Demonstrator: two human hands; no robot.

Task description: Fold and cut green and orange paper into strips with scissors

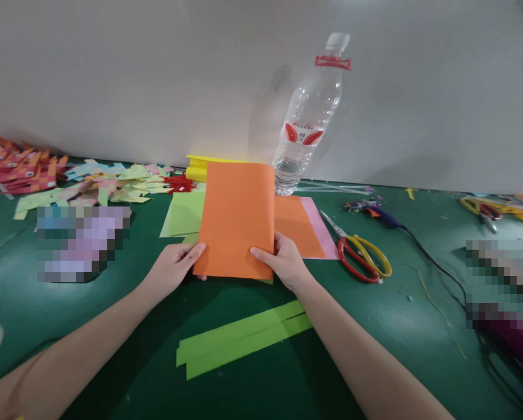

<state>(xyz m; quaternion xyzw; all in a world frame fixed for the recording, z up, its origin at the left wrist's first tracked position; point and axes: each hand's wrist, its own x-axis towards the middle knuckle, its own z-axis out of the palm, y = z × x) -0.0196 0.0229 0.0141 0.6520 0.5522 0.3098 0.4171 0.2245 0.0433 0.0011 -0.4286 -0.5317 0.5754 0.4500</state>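
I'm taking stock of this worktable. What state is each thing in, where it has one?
Left hand: gripping the front orange sheet.
Right hand: gripping it too.
Front orange sheet: held, uncut outline.
Bottle: capped, standing.
Scissors: lying down, blades apparently closed.
Green strips: cut, lying overlapped.
Pink sheet: flat, partly covered.

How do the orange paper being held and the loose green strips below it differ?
The orange paper is a broad rectangle; the green strips are long and narrow. The orange paper is gripped by the left hand and right hand, while the green strips lie unheld on the table. Both are plain-coloured with straight edges.
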